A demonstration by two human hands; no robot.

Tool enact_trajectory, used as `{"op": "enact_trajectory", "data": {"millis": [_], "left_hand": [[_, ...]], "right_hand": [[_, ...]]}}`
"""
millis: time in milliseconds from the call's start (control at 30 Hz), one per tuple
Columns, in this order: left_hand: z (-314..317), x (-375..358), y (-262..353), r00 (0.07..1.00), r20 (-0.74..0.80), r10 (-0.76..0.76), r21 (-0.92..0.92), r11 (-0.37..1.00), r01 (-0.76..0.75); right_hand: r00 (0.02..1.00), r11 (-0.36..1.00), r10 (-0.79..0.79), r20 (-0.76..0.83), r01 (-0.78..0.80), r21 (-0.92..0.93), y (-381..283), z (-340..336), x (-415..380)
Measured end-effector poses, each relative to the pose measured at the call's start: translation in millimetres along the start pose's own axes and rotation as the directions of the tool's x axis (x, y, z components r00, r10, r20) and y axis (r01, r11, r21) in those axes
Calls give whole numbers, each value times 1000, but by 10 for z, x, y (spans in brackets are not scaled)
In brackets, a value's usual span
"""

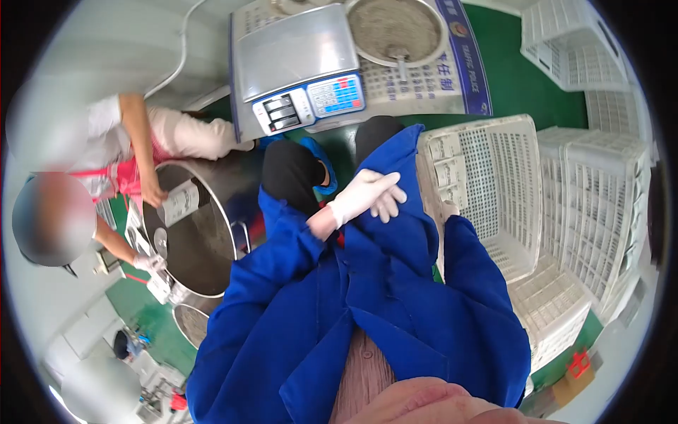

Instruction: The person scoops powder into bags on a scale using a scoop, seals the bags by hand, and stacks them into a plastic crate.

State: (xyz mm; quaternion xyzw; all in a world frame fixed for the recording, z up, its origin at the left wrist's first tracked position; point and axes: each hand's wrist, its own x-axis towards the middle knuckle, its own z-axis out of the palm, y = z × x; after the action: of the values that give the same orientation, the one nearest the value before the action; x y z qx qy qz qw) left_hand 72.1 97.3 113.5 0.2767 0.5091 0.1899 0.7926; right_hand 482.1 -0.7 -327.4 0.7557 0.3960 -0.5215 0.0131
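My left hand, in a white glove, lies over the blue coat on my right thigh. Its fingers are loosely spread and nothing shows in them. At the near rim of a white plastic basket, only a small part of my right hand shows beyond the blue sleeve; its fingers are hidden. Inside that basket, printed packets stand along the left wall.
A scale and a bowl of grey-brown material stand on the table. At left, a co-worker's bare hand holds a printed packet over a large pot. White crates stand at right.
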Motion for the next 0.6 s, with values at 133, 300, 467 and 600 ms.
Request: {"op": "enact_trajectory", "data": {"millis": [133,300,467,600], "left_hand": [[-42,23,-230,990,-26,139,-44,989,-140],[-192,-67,-488,966,-70,247,-170,952,-256],[-424,-193,-799,952,-154,265,-179,940,-290],[-619,-142,-966,949,-261,175,-195,954,-229]], "right_hand": [[960,984,-54,-273,5,-177,-597,-288,-468],[929,973,-115,-353,33,-230,-1123,-504,-1096],[860,969,-221,-460,141,-201,-922,-313,-715],[880,911,-253,-403,77,-404,-1054,-127,-832]]}}
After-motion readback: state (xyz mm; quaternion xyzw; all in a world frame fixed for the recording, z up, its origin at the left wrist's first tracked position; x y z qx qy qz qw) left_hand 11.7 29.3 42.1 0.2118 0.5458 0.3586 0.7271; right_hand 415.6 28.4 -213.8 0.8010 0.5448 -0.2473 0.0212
